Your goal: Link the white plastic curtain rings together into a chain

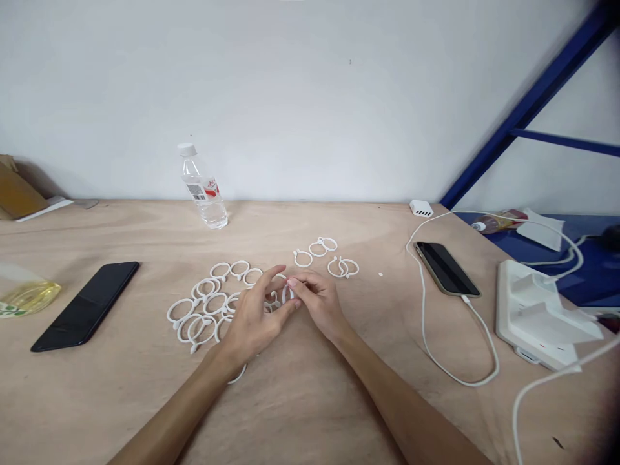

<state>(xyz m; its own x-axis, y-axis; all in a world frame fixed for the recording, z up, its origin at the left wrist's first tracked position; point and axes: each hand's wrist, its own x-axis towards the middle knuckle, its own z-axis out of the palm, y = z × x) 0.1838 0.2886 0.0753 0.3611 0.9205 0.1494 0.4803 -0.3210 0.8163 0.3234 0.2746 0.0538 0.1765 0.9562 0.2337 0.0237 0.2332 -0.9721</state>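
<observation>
white plastic rings (pixel 203 314) are spread across the plywood tabletop (pixel 310 403), and one ring (pixel 287 294) is pinched at the fingertips of the right hand (pixel 318 305); the left hand (pixel 252 325) is curved close beside it, though whether anything is gripped by it cannot be told.

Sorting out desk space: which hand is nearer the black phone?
Left. The left hand sits to the right of the black phone, with white rings between them; the right hand lies farther right, beyond it.
</observation>
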